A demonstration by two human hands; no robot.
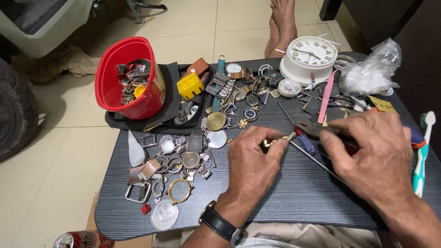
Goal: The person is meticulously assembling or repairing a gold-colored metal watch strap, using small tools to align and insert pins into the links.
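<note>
My left hand point(251, 161), with a black wristwatch on its wrist, pinches a small gold-coloured watch part point(272, 142) above the dark tabletop point(285, 193). Dark pliers point(313, 129) are gripped in my right hand point(373, 154), their jaws pointing left and meeting the gold part. Under the pliers lies a screwdriver point(304, 143) with a red and blue handle.
Several watch cases, rings and buckles point(174, 170) litter the table's left. A red tub of parts point(128, 78) stands at the back left, a yellow box point(190, 85) beside it. A white clock point(313, 56) and plastic bag point(371, 71) sit behind. A toothbrush point(421, 151) lies far right. Someone's bare feet point(282, 23) rest on the floor.
</note>
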